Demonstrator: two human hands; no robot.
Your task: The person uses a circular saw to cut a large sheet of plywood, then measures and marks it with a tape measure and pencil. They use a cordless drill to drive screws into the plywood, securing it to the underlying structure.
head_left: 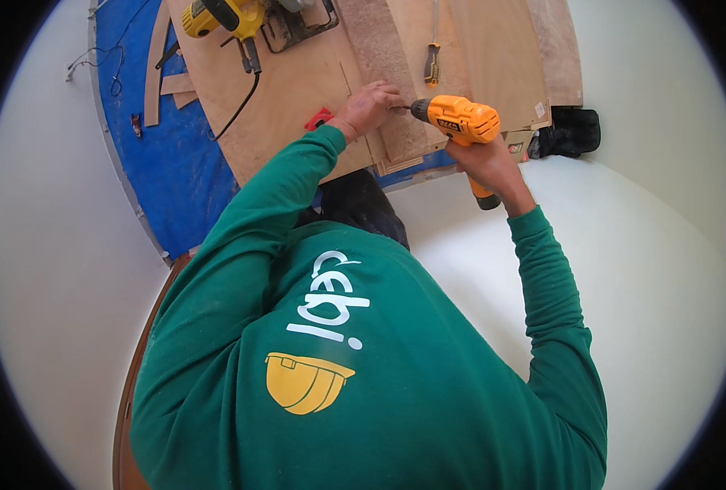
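My right hand (493,170) is wrapped round the grip of an orange and black cordless drill (466,116), which lies sideways with its chuck toward the left. The drill's bit reaches the fingertips of my left hand (368,109). Those fingers are pressed together over a brownish, rough-faced wooden strip (383,61); what they pinch is too small to make out. Beneath the strip is a broad light plywood sheet (301,90). Close to my left wrist, a red object (319,118) is partly covered by the sleeve.
A yellow corded power saw (244,20) sits on the plywood at the far left, its black cord (244,106) trailing down. Beyond the drill lies a screwdriver (433,65). Curved wood offcuts (155,73) rest on a blue floor sheet (159,175). A black item (575,133) stands at right.
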